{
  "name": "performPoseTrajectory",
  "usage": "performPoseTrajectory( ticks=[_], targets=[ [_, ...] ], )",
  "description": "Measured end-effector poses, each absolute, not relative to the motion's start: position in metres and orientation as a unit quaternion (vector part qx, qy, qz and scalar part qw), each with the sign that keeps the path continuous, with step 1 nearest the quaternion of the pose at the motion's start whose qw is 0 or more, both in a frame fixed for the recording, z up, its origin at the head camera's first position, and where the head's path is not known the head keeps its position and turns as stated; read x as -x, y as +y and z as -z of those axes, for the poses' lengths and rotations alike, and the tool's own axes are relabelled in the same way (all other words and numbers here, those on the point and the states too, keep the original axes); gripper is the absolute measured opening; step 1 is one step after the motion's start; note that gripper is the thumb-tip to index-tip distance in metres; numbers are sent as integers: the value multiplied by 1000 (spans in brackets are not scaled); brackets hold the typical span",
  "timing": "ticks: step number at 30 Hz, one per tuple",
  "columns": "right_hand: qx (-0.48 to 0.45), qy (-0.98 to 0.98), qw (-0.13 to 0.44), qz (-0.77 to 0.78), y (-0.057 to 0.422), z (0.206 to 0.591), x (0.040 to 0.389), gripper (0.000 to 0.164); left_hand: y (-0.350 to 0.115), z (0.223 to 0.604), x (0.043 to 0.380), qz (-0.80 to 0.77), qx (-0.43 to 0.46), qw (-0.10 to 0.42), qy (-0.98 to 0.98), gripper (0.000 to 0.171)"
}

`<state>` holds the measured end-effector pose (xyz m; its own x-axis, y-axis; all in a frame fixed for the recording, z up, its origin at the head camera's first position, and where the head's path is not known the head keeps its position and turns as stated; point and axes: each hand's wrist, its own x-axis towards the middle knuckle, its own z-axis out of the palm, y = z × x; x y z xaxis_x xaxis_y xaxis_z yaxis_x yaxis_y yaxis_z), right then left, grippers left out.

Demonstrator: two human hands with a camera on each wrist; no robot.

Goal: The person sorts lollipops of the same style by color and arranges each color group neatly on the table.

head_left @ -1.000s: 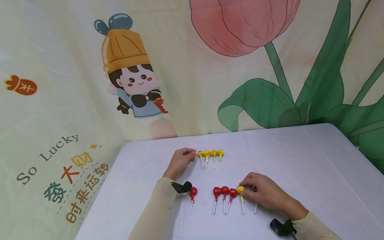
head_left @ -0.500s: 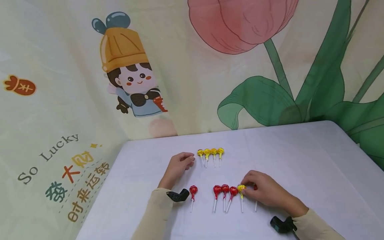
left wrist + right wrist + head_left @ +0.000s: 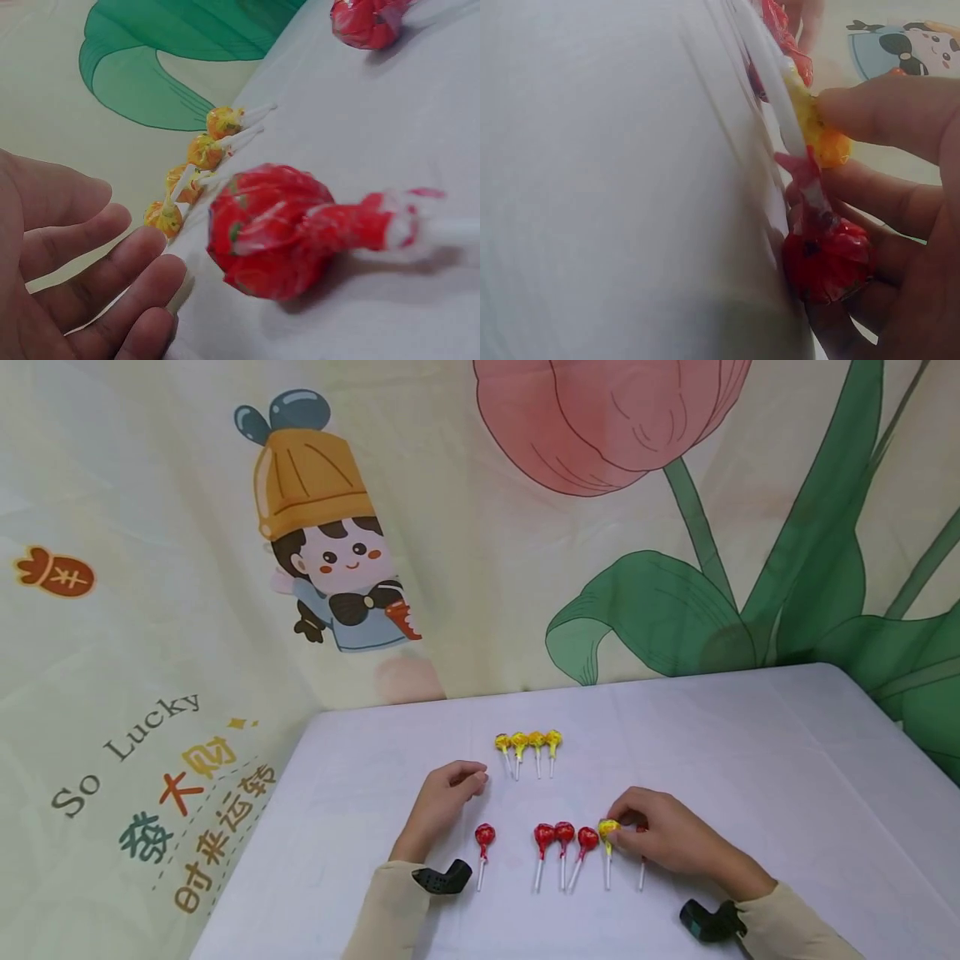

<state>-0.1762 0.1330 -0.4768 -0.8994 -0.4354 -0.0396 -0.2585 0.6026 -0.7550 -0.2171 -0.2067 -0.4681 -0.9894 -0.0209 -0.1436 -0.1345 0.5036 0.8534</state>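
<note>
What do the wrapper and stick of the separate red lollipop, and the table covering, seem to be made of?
The wrapper looks like thin, glossy plastic film: it is crinkled and gathered at the neck. The stick is plain white and looks smooth, perhaps plastic or rolled paper; I cannot tell which. The table covering looks like matte fabric, judging by faint creases.

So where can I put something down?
A big bare patch of table lies right of the yellow row, beyond the right hand. A smaller gap separates the lone red lollipop from three red ones. It's crowded where the right hand pinches a yellow lollipop between reds.
</note>
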Motion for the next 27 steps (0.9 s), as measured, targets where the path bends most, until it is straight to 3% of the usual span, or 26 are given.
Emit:
performPoseTrajectory(
  ticks=[27],
  targets=[
    [163,878,124,433,134,476,177,23,-211,469,180,-444,-4,27,896,25]
  ],
)
